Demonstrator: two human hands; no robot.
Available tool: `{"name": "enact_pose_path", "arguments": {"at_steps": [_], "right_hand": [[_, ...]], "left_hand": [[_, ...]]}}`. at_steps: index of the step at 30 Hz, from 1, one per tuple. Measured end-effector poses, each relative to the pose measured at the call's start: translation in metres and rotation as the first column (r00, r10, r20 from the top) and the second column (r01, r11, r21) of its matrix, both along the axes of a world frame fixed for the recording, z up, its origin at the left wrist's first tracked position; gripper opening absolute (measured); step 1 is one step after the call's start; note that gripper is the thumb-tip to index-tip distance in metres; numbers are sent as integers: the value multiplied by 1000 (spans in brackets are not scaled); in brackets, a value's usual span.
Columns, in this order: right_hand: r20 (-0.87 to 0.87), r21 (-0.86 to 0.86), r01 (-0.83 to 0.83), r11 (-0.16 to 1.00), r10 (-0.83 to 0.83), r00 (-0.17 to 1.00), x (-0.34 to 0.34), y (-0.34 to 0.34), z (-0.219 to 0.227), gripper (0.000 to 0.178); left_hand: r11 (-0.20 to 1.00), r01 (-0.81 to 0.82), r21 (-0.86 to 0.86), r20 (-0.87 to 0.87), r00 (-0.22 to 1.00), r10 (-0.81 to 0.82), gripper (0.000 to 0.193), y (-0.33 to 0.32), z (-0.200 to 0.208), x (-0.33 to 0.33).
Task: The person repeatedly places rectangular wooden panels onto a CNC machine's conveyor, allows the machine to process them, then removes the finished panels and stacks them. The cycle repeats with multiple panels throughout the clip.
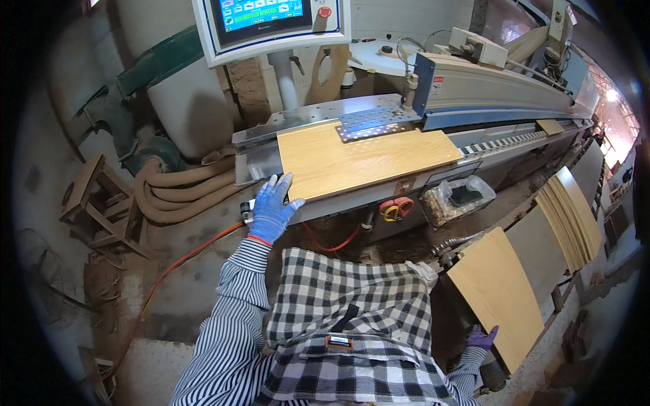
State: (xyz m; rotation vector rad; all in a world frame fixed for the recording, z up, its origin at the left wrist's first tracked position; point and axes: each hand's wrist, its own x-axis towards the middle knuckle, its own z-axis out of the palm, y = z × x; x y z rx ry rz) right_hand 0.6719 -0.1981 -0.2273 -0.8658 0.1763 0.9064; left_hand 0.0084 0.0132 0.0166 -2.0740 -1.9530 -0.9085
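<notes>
A wood-grain panel (365, 162) lies flat on the machine's infeed table, its far edge under a perforated metal plate (376, 123). My left hand (272, 208), in a blue glove, is at the panel's near left corner with fingers stretched out and fingertips against its edge. At lower right, a second wood-grain panel (497, 291) rests at a slant on a roller stand. My right hand (481, 337), in a purple glove, grips this panel's near left edge; some of its fingers are hidden.
A control screen (261, 13) stands above the machine (487, 88). Stacked panels (570, 220) lie at the right. Brown hoses (176, 193) and a wooden stool (101, 203) stand left. An orange air line (183, 265) crosses the floor. A plastic-lined bin (459, 199) sits below the machine.
</notes>
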Motion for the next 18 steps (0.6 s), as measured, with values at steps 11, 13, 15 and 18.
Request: {"name": "enact_pose_path", "arguments": {"at_steps": [11, 13, 15, 18], "right_hand": [[-116, -122, 150, 981, -164, 980, 27, -48, -1, 67], [3, -9, 84, 996, -84, 996, 35, -52, 0, 66], [34, -153, -42, 987, 47, 998, 67, -79, -10, 63], [110, -74, -125, 989, 132, 985, 64, -80, 7, 57]], "left_hand": [[1000, 4, -4, -166, 986, -5, 51, 0, 1, 13], [999, 0, -37, -160, 987, -6, 50, -4, 5, 10], [1000, -6, -29, -120, 993, 2, 45, -7, 8, -1], [998, -59, 12, -122, 991, 60, 40, -17, -4, -38]]}}
